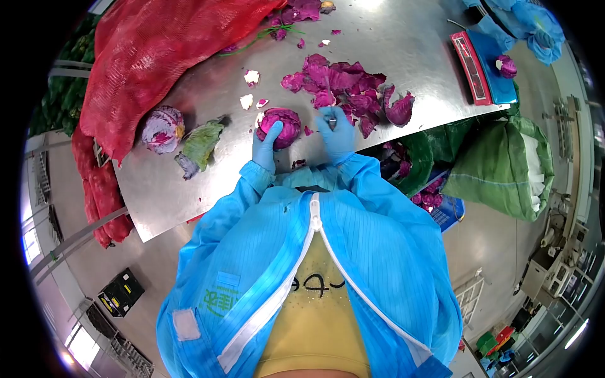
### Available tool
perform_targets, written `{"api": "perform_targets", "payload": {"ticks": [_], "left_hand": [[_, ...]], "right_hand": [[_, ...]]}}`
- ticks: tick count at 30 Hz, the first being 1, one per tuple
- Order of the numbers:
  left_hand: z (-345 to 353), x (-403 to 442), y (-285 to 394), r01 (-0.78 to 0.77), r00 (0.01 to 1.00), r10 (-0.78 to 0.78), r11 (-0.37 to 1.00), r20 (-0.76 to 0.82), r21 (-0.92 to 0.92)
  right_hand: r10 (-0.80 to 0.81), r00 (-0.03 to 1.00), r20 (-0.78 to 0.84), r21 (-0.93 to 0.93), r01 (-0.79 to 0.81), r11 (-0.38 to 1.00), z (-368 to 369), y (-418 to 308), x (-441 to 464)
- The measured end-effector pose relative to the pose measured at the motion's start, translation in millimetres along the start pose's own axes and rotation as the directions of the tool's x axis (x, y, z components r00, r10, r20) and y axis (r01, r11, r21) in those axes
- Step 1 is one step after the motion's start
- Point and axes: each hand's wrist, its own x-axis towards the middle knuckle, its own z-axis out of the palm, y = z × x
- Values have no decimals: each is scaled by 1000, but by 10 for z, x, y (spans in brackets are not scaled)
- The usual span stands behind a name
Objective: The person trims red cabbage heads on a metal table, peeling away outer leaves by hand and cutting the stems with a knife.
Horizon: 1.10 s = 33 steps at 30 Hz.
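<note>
A trimmed purple cabbage [285, 127] rests on the steel table close to my body. My left hand [267, 148], in a blue glove, grips its left side, with the thumb along the near face. Just right of the cabbage, my gloved right hand [339, 137] is closed around a small knife-like metal tool [332, 122]; most of it is hidden by the fingers. Beyond that hand lies a heap of loose purple leaves [343, 85]. An untrimmed cabbage [163, 130] and a green outer leaf [203, 146] sit to the left.
A red mesh sack [164, 57] covers the table's far left. On the right stand a red-and-blue box-shaped device [482, 69] with a small cabbage [506, 66] on it. Below the table's right edge are a green sack [498, 170] and a blue crate [449, 213] holding cabbages.
</note>
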Motion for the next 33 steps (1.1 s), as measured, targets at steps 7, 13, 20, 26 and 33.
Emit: {"api": "perform_targets", "payload": {"ticks": [7,13,20,26,33], "left_hand": [[60,-11,20,31,999,-31,999,24,17],[-9,13,-6,3,999,-6,998,41,64],[-59,128,11,191,973,-197,980,-120,-62],[10,-2,41,128,992,-128,991,7,-29],[136,-135,138,-170,942,137,982,305,86]], "right_hand": [[-319,881,351,36,327,944,62,-330,106],[-427,820,381,-164,514,842,1,-338,124],[-452,867,208,-335,498,800,-47,-90,24],[87,994,66,109,-93,990,-55,-100,66],[452,689,567,411,-712,570,35,-194,17]]}}
